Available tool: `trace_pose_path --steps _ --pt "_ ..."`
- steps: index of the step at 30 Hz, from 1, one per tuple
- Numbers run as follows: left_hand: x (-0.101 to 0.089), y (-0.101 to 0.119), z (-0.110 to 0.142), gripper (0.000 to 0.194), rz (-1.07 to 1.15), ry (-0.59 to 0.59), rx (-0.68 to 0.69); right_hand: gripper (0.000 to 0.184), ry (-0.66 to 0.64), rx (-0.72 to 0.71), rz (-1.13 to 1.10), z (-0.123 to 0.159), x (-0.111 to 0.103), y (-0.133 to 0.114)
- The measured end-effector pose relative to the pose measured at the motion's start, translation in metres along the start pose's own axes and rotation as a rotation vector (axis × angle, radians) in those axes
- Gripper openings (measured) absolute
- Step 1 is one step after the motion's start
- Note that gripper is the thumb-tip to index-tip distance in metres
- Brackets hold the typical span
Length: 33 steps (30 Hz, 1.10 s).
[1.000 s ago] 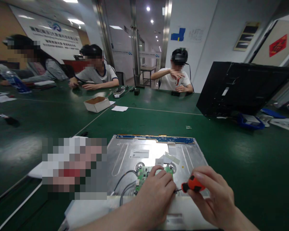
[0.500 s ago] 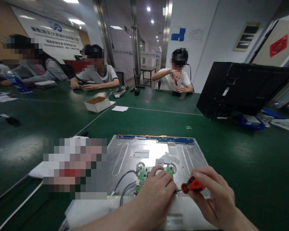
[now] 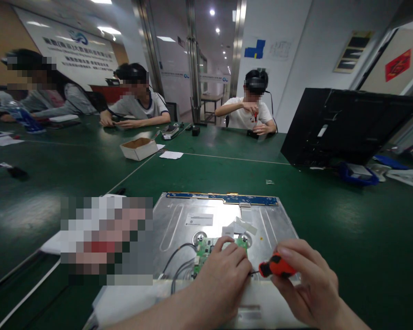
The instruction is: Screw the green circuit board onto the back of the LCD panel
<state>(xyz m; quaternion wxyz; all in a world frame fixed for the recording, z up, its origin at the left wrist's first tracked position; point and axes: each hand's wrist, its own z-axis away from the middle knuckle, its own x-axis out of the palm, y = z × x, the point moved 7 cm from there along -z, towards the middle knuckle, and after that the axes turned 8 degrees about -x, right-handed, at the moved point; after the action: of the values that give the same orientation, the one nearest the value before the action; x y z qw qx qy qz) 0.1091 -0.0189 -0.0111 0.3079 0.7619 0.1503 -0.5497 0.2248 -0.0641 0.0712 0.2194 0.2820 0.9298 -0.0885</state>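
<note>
A metal-backed display panel (image 3: 172, 238) lies in front of me, with a blue circuit strip (image 3: 199, 198) along its far edge. My left hand (image 3: 225, 275) rests over a green circuit board (image 3: 203, 247) on the panel, its fingers bent down against the board and their tips hidden. Between thumb and fingers, my right hand (image 3: 306, 279) holds an orange-and-black screwdriver (image 3: 277, 266). The screwdriver's shaft points left, and its tip goes out of sight beside my left hand. Dark cables (image 3: 177, 266) run from the board's left side.
A blurred-out object (image 3: 103, 233) lies left of the panel. Farther off are an open cardboard box (image 3: 139, 149), a paper slip (image 3: 171, 155) and a small packet (image 3: 269, 182). A large black monitor (image 3: 344, 126) stands at right, near a blue tray (image 3: 358, 173). Several people sit across the table.
My right hand and the screwdriver handle have turned and shifted slightly. My left hand and the panel stay in place. The person opposite has lowered their raised hand a little.
</note>
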Motion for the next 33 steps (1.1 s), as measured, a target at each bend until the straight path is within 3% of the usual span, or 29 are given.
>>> trace_pose_path --steps 4,10,19,26,33 --pt "0.001 0.000 0.000 0.012 0.016 -0.001 -0.003 0.041 0.016 -0.032 -0.008 -0.005 0.000 -0.001" --pt "0.000 -0.001 -0.001 0.011 0.008 0.009 0.008 0.049 -0.134 0.021 0.000 0.013 0.007 0.003" --pt "-0.001 0.000 0.000 0.012 -0.005 0.038 0.018 0.043 -0.016 -0.037 -0.002 -0.005 0.001 -0.002" --pt "-0.003 0.001 0.001 0.012 -0.011 0.056 0.027 0.047 -0.150 0.015 0.005 0.011 0.007 0.003" --pt "-0.003 0.002 0.001 0.009 -0.025 0.078 0.020 0.046 0.006 -0.005 -0.040 -0.002 0.002 0.002"
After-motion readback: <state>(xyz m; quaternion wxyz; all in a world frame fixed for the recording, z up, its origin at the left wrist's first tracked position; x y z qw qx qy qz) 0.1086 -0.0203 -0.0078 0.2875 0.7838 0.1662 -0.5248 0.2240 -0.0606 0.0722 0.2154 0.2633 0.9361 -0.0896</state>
